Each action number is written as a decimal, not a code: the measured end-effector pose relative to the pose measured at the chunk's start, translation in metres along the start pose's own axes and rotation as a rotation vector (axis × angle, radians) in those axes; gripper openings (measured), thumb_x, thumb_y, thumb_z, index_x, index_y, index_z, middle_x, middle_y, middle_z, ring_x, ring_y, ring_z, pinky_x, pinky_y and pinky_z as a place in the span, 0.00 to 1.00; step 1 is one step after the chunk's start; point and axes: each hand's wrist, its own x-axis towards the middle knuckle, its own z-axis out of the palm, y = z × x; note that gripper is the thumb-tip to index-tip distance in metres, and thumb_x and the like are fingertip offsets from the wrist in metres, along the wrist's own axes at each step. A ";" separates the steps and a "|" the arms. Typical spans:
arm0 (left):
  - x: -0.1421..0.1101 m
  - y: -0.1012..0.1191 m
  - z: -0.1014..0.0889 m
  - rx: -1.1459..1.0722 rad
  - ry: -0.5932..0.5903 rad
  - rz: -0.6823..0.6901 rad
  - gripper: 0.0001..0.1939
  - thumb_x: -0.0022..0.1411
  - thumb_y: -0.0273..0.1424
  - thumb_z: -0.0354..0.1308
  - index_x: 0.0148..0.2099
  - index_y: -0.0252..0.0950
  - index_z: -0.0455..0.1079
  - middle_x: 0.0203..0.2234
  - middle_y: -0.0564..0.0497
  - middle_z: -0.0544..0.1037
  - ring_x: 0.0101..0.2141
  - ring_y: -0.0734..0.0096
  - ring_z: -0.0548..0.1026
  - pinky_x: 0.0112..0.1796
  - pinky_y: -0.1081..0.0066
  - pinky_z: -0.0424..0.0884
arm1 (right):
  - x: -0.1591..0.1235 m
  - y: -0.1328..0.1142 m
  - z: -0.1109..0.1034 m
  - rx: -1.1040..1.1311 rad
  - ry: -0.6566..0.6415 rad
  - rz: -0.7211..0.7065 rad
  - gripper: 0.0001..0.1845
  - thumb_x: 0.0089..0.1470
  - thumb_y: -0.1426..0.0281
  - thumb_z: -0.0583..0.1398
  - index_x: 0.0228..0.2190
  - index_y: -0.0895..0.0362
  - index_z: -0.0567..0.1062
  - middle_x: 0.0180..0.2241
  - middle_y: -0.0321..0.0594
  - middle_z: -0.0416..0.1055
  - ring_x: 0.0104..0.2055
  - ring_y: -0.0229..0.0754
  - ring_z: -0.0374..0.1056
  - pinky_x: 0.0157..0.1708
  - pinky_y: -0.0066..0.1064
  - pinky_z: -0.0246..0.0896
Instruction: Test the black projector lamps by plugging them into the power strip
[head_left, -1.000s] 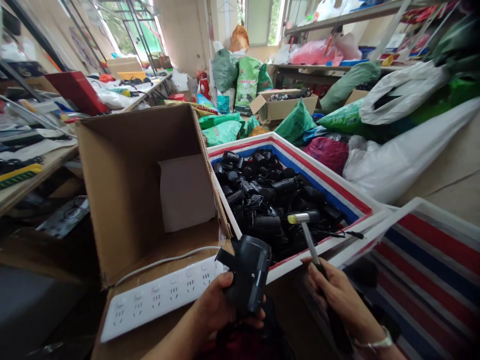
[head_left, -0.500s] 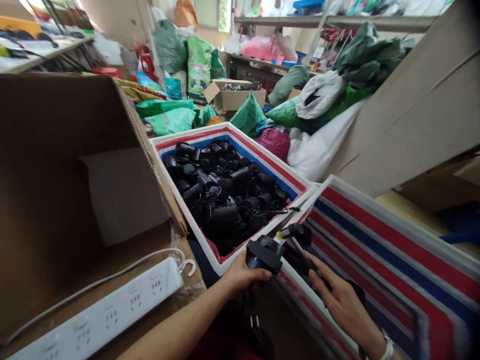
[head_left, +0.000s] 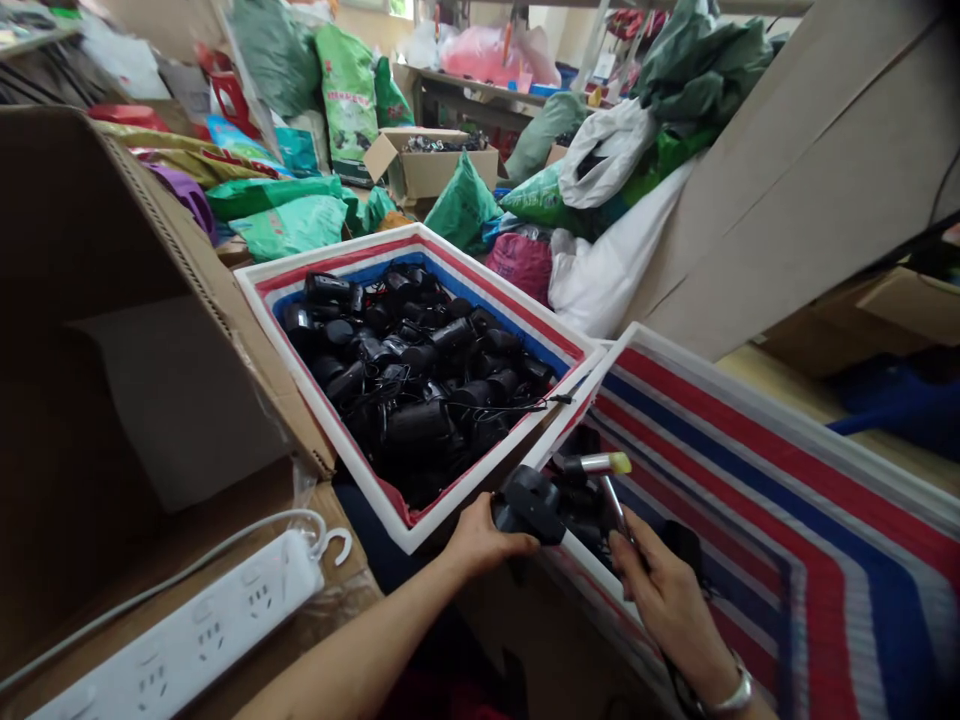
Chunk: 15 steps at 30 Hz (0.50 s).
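My left hand [head_left: 480,540] grips a black rounded device [head_left: 529,505] with a flat band across it, holding it at the rim of the right-hand striped bin. In my right hand [head_left: 667,590], closed round the handle, is a small hammer [head_left: 600,464]. Its metal head has a yellow tip pointing right and a dark opposite end near the device. A small gap lies between hammer and device. Below the hammer, dark items sit inside the striped bin [head_left: 720,430]. Several black cylindrical devices [head_left: 420,425] with thin cables fill the other white-rimmed bin [head_left: 345,440].
At the left, a white power strip [head_left: 202,630] lies on cardboard beside an open carton [head_left: 217,290]. Behind the bins are green sacks [head_left: 461,205], a white sack [head_left: 637,250] and a small carton [head_left: 435,172]. A large cardboard sheet [head_left: 810,180] leans at right.
The hammer has turned over: its yellow tip was beside the device at left and now points right. The view has shifted, so the bins appear further left. My left hand keeps its grip.
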 end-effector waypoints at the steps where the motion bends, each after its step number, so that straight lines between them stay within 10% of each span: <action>1: -0.001 0.001 0.000 0.019 0.006 -0.010 0.31 0.33 0.39 0.71 0.41 0.32 0.68 0.36 0.43 0.74 0.38 0.50 0.70 0.40 0.59 0.65 | 0.000 0.000 0.001 -0.035 0.031 -0.057 0.29 0.59 0.56 0.47 0.56 0.61 0.58 0.28 0.40 0.69 0.23 0.40 0.65 0.28 0.32 0.65; 5: -0.003 0.004 0.001 0.064 0.024 -0.032 0.31 0.32 0.40 0.71 0.40 0.33 0.68 0.36 0.43 0.74 0.39 0.49 0.70 0.40 0.59 0.65 | 0.004 0.004 0.006 -0.189 -0.001 -0.245 0.27 0.61 0.64 0.46 0.60 0.58 0.53 0.51 0.48 0.67 0.47 0.48 0.68 0.49 0.38 0.62; 12: -0.005 0.009 0.002 0.108 0.038 -0.056 0.31 0.32 0.41 0.70 0.39 0.33 0.67 0.36 0.42 0.73 0.38 0.49 0.70 0.40 0.59 0.65 | 0.021 -0.007 -0.008 -0.260 -0.189 -0.240 0.25 0.62 0.65 0.45 0.59 0.58 0.55 0.52 0.45 0.66 0.52 0.48 0.65 0.50 0.39 0.62; 15: -0.006 0.011 0.003 0.129 0.039 -0.074 0.30 0.33 0.42 0.70 0.38 0.33 0.67 0.35 0.43 0.73 0.37 0.50 0.70 0.39 0.60 0.65 | 0.020 -0.033 -0.033 -0.237 0.046 -0.354 0.25 0.61 0.63 0.49 0.57 0.57 0.59 0.52 0.43 0.67 0.49 0.48 0.67 0.49 0.36 0.64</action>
